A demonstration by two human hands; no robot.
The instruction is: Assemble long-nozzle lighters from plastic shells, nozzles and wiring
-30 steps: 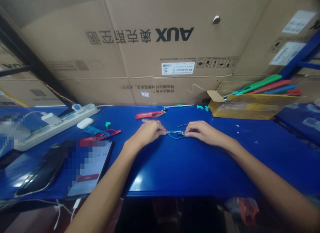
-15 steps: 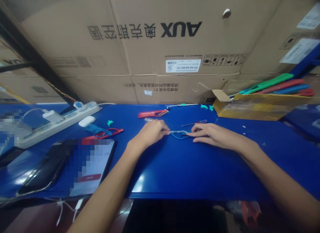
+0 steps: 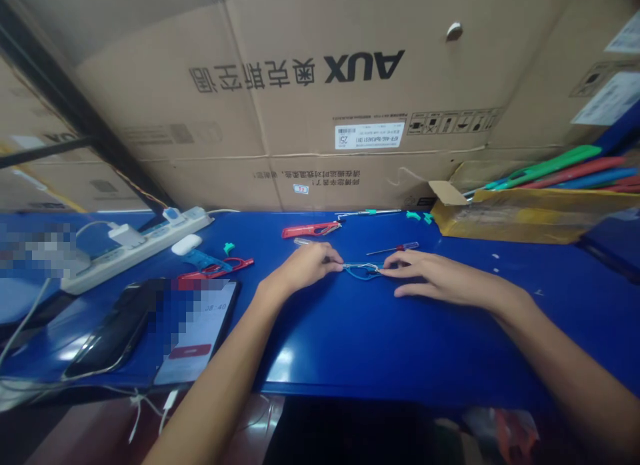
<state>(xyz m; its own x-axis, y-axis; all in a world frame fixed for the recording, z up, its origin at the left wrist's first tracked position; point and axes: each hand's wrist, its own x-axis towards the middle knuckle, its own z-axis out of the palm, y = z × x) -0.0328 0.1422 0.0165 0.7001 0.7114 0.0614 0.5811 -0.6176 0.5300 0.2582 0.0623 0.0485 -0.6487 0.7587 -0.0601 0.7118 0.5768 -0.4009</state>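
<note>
A slim blue plastic handle-like piece [image 3: 357,276] with a loop-shaped opening lies low over the table, and a thin bent whitish wire [image 3: 367,266] runs along it. My left hand [image 3: 316,262] pinches its left end between thumb and fingertips. At the right end, the fingertips of my right hand [image 3: 425,272] hold the piece and wire, while the thumb sticks out, apart from it. A small dark part [image 3: 373,272] sits near those fingertips. Just beyond my right hand lies a screwdriver [image 3: 395,248]; another clear handle [image 3: 302,241] shows behind my left hand.
A red plastic tool [image 3: 311,229] and a thin metal rod with a green part [image 3: 373,212] lie at the back. A yellow-taped box [image 3: 525,218] of coloured handles stands right. A power strip [image 3: 140,252], phone [image 3: 113,332] and tablet [image 3: 205,338] occupy the left. Cardboard [image 3: 300,25] rises behind.
The view has shifted slightly, moving the scene a little to the right. My right thumb has spread farther from the blue piece; my left hand keeps its pinch.
</note>
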